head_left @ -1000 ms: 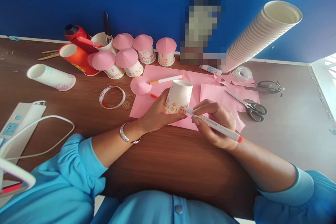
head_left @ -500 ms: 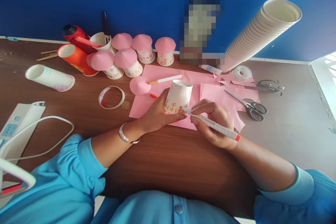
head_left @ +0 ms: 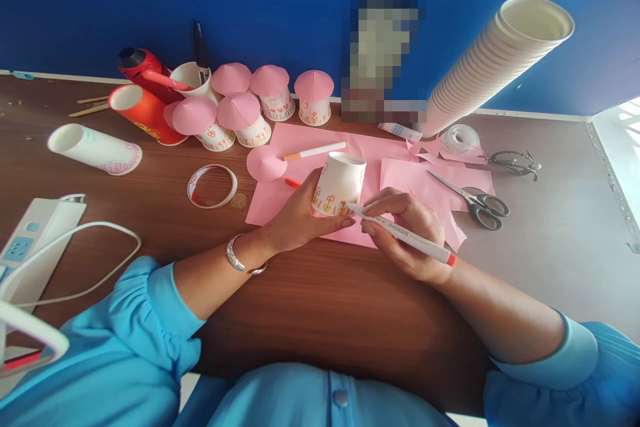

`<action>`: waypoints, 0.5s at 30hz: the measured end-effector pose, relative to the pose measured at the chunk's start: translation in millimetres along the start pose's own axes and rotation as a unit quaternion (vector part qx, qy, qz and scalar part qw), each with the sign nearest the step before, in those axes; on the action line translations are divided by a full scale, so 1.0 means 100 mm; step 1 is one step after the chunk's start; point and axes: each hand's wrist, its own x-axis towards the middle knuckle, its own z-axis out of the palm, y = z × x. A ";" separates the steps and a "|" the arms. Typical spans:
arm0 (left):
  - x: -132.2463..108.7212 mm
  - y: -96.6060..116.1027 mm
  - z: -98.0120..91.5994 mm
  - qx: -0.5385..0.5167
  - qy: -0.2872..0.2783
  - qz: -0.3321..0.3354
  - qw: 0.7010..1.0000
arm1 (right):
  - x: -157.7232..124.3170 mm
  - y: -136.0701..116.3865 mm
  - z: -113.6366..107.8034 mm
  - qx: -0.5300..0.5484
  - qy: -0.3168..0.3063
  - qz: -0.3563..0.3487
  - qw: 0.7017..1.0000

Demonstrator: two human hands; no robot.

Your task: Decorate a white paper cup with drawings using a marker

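Slightly upward and leftward, the marker [head_left: 400, 234] has shifted with my right hand [head_left: 407, 237], which grips it; its tip touches the paper cup [head_left: 340, 183] at the lower rim. My left hand [head_left: 300, 217] clasps the upturned cup on the pink paper [head_left: 300, 140], position unchanged.

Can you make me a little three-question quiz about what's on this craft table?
1. True or false: the left hand steadies the upside-down white paper cup with orange flowers.
2. What does the right hand hold? A) grey-handled scissors B) white marker pen with orange end C) roll of tape
3. How many finished cups with pink paper cone roofs stand near the blue wall?

Key:
1. True.
2. B: the white marker pen, its tip at the cup's lower edge. The scissors lie on the pink paper sheet.
3. Five.
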 end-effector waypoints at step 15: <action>0.00 0.02 0.01 -0.008 -0.005 0.004 1.000 | 0.00 -0.01 0.00 -0.017 0.013 0.003 1.000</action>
